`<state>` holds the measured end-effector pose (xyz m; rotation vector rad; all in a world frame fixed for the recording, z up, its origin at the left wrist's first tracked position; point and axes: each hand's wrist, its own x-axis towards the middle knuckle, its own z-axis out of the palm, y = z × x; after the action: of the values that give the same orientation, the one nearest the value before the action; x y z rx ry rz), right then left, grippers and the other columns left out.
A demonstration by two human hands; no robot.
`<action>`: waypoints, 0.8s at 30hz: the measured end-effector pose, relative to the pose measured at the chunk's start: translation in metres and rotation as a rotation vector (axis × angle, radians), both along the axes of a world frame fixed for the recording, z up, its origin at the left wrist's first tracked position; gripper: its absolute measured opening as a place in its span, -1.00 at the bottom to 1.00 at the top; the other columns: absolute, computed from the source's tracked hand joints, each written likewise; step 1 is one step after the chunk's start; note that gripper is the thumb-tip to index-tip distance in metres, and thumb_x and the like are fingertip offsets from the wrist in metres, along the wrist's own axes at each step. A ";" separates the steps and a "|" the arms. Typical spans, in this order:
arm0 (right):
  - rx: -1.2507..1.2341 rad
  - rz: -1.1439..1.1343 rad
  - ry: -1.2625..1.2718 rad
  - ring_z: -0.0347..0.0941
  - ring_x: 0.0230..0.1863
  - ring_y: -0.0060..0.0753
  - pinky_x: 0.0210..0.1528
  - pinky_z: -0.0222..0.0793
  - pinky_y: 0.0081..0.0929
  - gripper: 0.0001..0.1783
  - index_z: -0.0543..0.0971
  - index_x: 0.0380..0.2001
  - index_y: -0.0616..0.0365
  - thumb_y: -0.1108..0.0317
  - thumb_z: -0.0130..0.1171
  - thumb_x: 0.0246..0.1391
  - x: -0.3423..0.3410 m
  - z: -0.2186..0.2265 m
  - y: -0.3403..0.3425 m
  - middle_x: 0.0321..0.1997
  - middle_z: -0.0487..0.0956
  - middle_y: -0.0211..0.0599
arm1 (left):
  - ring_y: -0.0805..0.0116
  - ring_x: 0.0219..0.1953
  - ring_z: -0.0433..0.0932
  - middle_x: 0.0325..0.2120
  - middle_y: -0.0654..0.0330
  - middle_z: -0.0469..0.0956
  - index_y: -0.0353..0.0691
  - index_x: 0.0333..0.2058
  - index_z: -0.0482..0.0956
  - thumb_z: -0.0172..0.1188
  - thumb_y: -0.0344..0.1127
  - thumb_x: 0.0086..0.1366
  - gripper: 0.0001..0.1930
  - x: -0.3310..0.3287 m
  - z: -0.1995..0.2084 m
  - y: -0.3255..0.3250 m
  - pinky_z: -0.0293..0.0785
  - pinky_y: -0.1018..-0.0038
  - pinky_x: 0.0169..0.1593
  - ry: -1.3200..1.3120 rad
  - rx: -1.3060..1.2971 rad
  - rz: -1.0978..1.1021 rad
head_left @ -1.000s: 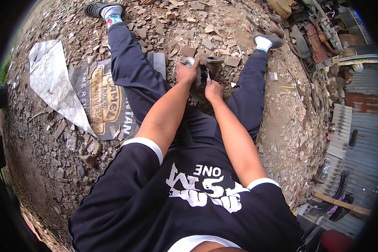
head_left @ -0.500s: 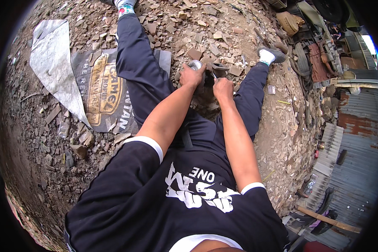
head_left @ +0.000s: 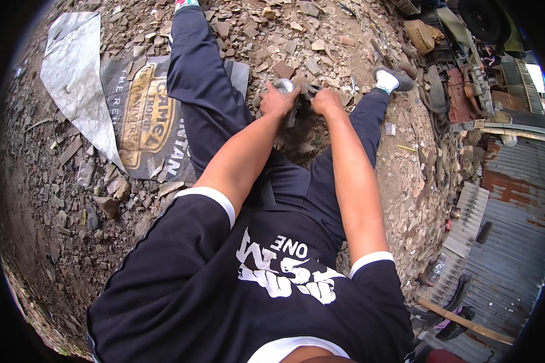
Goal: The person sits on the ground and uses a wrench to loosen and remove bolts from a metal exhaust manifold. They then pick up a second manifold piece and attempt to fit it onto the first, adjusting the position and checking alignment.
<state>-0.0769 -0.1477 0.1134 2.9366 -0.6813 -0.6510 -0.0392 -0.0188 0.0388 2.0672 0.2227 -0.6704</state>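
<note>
I sit on rubble with my legs apart and both hands between my knees. My left hand point(head_left: 277, 100) is closed around a silvery, rounded metal piece point(head_left: 285, 85), whose exact kind I cannot make out. Close to its right, my right hand point(head_left: 327, 101) is closed on a small dark tool point(head_left: 313, 90) with a flat end. Fingers hide its handle, so its kind is unclear. Below both hands is a shallow dug hollow point(head_left: 300, 133) of dark soil.
A dark printed banner point(head_left: 118, 85) lies by my left leg, partly under a whitish sheet point(head_left: 72, 72). Broken tile and stone point(head_left: 254, 30) surround me. To the right are scrap parts point(head_left: 457, 91), corrugated metal sheets point(head_left: 508, 224) and a wooden pole point(head_left: 466, 320).
My right hand has moved a little farther away with the dark tool, which now shows less. My left hand keeps its grip on the silvery piece. The view has shifted slightly.
</note>
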 end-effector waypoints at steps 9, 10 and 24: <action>0.021 -0.155 -0.257 0.60 -0.04 0.13 0.03 0.50 -0.09 -0.61 0.70 -0.30 0.31 0.14 0.16 0.23 -0.031 -0.023 0.015 -0.19 0.65 0.20 | -0.18 0.20 0.44 0.21 -0.27 0.32 -0.16 0.38 0.06 0.34 0.45 -0.07 0.20 0.008 0.002 0.002 0.39 0.09 0.22 0.037 -0.037 -0.010; 0.033 -0.169 -0.277 0.61 -0.05 0.14 0.02 0.51 -0.07 -0.61 0.70 -0.31 0.31 0.14 0.16 0.23 -0.032 -0.026 0.017 -0.21 0.66 0.20 | -0.18 0.22 0.42 0.23 -0.28 0.32 -0.17 0.41 0.02 0.33 0.47 -0.07 0.23 0.010 -0.001 0.003 0.37 0.08 0.24 0.047 -0.034 -0.026; 0.329 -0.278 -0.716 0.56 -0.13 0.31 -0.04 0.41 0.12 -0.55 0.63 -0.31 0.21 0.08 -0.10 0.36 -0.075 -0.098 0.012 -0.27 0.63 0.20 | -0.16 0.31 0.32 0.27 -0.29 0.29 -0.26 0.41 -0.02 0.32 0.47 -0.07 0.27 0.013 0.002 -0.004 0.26 0.10 0.33 0.053 -0.072 -0.030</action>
<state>-0.1521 -0.1357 0.0149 3.4048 -1.1366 0.3673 -0.0260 -0.0230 0.0410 1.9889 0.1953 -0.7422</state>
